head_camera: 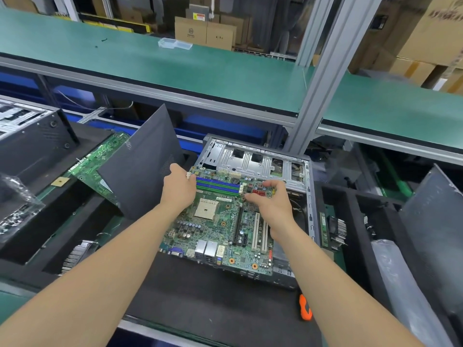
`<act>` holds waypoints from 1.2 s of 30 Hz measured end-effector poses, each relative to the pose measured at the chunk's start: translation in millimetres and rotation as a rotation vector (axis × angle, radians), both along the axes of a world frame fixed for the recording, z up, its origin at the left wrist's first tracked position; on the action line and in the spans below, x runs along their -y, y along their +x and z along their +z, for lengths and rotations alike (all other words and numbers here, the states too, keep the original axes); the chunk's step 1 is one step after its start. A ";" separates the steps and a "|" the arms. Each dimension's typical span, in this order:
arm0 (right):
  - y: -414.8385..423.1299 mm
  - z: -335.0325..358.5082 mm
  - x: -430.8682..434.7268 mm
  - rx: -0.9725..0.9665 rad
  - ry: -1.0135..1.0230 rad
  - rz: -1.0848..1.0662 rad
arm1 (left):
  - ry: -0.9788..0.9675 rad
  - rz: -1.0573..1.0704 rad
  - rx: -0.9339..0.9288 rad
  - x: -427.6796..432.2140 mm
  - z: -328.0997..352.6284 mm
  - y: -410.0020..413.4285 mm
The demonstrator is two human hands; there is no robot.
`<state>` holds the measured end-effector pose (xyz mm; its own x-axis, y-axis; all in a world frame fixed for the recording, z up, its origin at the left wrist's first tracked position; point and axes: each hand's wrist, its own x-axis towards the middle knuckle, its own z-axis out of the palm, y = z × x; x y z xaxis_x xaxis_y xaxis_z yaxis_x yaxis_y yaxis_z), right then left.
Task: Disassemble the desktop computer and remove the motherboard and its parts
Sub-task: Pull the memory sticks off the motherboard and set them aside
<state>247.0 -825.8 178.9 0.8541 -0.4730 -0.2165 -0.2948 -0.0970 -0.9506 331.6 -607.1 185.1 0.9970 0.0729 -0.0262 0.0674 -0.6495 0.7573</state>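
A green motherboard (220, 221) with blue and green memory slots and a bare CPU socket lies tilted over the open metal computer case (253, 159); its near edge with the ports juts past the case. My left hand (179, 186) grips the board's far left edge beside the memory slots. My right hand (271, 199) holds the board's right side near the red connectors, fingers curled over it.
A dark side panel (142, 159) leans just left of the case, over another green board (100, 159). A second black case (30, 131) stands far left. An orange-handled tool (305, 308) lies on the black mat. Heatsinks, a memory stick and another panel sit right.
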 end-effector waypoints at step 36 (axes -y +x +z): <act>4.2 2.0 13.4 -0.206 -0.480 -0.043 | -0.048 -0.003 0.106 -3.5 -7.3 -3.3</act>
<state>251.2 -839.2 180.9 0.7944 -0.5936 -0.1285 -0.4841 -0.4911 -0.7242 328.3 -603.6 177.8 0.9946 0.0713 0.0757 -0.0163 -0.6121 0.7906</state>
